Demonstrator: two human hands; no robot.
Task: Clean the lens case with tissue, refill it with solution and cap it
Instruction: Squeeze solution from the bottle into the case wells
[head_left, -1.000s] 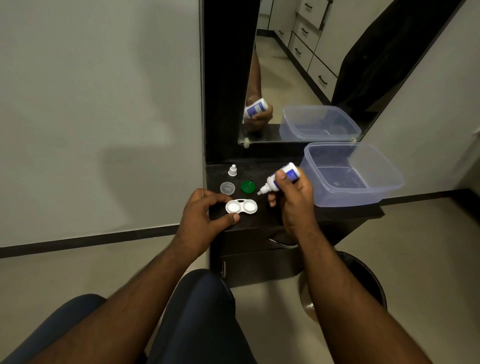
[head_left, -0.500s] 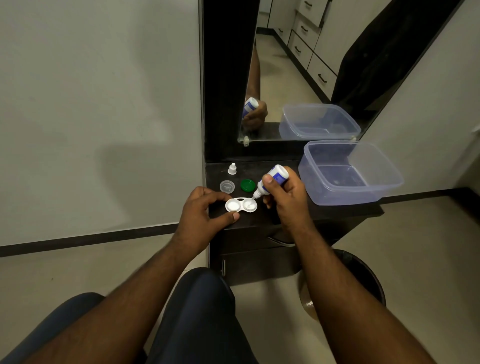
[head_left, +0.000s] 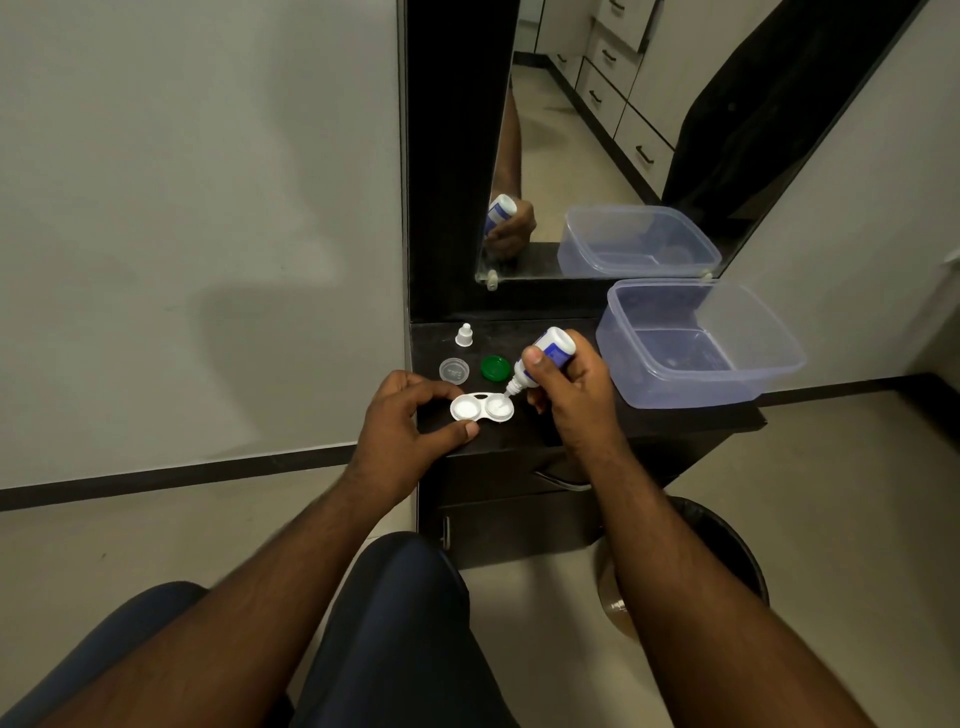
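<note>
A white two-well lens case (head_left: 481, 407) lies open on the dark counter (head_left: 597, 423). My left hand (head_left: 408, 421) pinches its left well between thumb and fingers. My right hand (head_left: 569, 392) grips a white and blue solution bottle (head_left: 543, 358), tilted down to the left. Its nozzle tip is right over the case's right well. Behind the case lie a clear cap (head_left: 454, 370), a green cap (head_left: 494, 368) and the bottle's small white cap (head_left: 464, 335).
A clear plastic box (head_left: 696, 343) stands on the counter's right part. A mirror (head_left: 597, 156) rises behind the counter. A dark round bin (head_left: 727, 551) stands on the floor below my right arm. My knees are at the bottom.
My right hand has brought the bottle down and left, from above the counter to the case's right well. The left hand has kept its hold on the case.
</note>
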